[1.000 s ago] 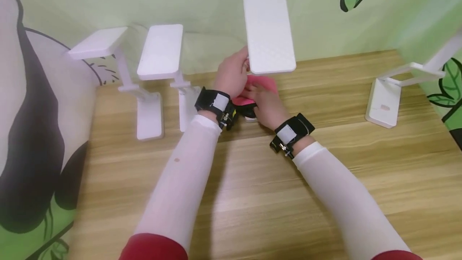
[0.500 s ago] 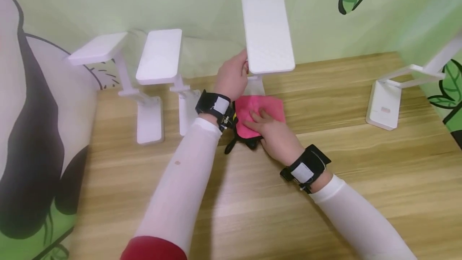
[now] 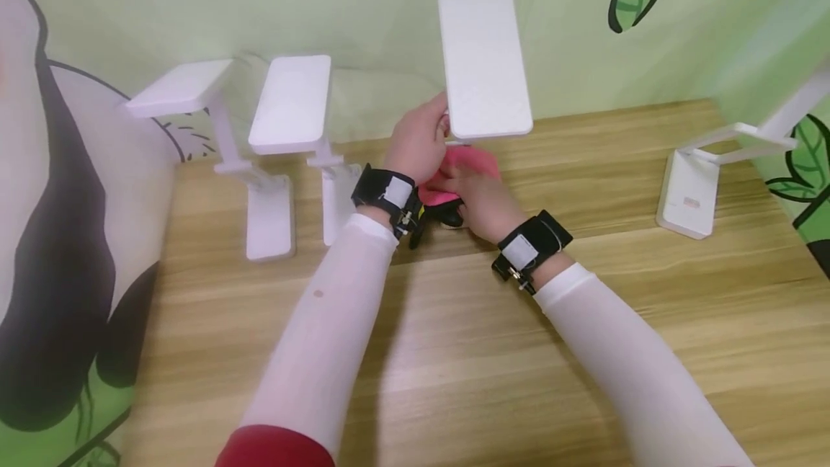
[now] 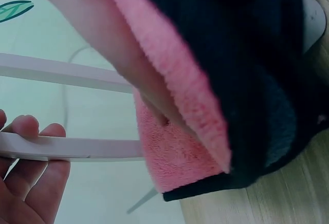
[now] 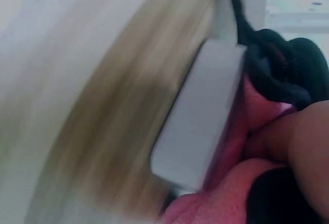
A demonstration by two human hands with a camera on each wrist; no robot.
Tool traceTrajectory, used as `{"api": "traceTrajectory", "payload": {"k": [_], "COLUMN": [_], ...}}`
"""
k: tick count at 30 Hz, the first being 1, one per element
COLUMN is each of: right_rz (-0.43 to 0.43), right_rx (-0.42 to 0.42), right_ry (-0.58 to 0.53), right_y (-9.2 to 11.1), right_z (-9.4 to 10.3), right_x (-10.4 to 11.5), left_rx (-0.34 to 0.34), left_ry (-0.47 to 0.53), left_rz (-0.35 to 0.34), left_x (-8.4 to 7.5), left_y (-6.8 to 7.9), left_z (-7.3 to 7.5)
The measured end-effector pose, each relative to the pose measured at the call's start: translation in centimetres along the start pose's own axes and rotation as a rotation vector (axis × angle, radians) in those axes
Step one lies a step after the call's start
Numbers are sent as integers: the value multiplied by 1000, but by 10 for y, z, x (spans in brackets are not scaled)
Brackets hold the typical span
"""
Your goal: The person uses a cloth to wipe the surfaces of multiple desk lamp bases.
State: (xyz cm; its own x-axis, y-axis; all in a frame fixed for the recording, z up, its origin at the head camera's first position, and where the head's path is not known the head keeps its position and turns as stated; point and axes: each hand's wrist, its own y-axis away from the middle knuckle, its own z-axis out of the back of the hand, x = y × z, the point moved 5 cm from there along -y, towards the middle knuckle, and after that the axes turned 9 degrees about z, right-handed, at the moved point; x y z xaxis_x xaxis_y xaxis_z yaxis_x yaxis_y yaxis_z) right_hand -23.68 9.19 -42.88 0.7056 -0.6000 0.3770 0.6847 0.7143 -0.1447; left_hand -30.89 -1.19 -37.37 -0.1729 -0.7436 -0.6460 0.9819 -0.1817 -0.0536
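My left hand point(image 3: 415, 139) grips the arm of a white desk lamp point(image 3: 486, 63). In the left wrist view the thumb and fingers are around one bar point(image 4: 103, 149) of that arm. Under the lamp's panel, my right hand point(image 3: 483, 197) holds a pink cloth point(image 3: 476, 158) with a dark back and black edging against the lamp's base. Up close in the left wrist view, the cloth point(image 4: 180, 154) is folded about the right fingers. From the right wrist, the white base point(image 5: 200, 116) shows beside the bunched cloth. Most of the base is hidden in the head view.
Two more white desk lamps, a middle one point(image 3: 292, 103) and an outer one point(image 3: 269, 218), stand to the left. A further lamp base point(image 3: 689, 193) is at the right on the wooden table point(image 3: 454, 352). A painted wall point(image 3: 376, 13) rises behind.
My right hand slid the cloth toward me, spread flat half a second ago, and is back up under the panel with the cloth bunched. The left hand keeps its grip on the lamp arm.
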Motion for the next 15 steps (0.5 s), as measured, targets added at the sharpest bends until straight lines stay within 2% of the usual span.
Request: {"api": "traceTrajectory", "payload": {"k": [4, 10, 12, 15], "right_rz": [-22, -90, -99, -80], "right_rx": [4, 64, 82, 70], "right_ry": [31, 19, 31, 39], "right_y": [7, 31, 32, 22], "right_z": [-3, 0, 3, 5], "right_x": [1, 20, 27, 29], "left_rx": [-1, -1, -7, -14], "left_ry": [-10, -7, -8, -17], "left_rz": [3, 37, 32, 10], "left_x": [1, 1, -1, -4], "left_y": [3, 6, 5, 3], "left_z": [0, 2, 2, 2]}}
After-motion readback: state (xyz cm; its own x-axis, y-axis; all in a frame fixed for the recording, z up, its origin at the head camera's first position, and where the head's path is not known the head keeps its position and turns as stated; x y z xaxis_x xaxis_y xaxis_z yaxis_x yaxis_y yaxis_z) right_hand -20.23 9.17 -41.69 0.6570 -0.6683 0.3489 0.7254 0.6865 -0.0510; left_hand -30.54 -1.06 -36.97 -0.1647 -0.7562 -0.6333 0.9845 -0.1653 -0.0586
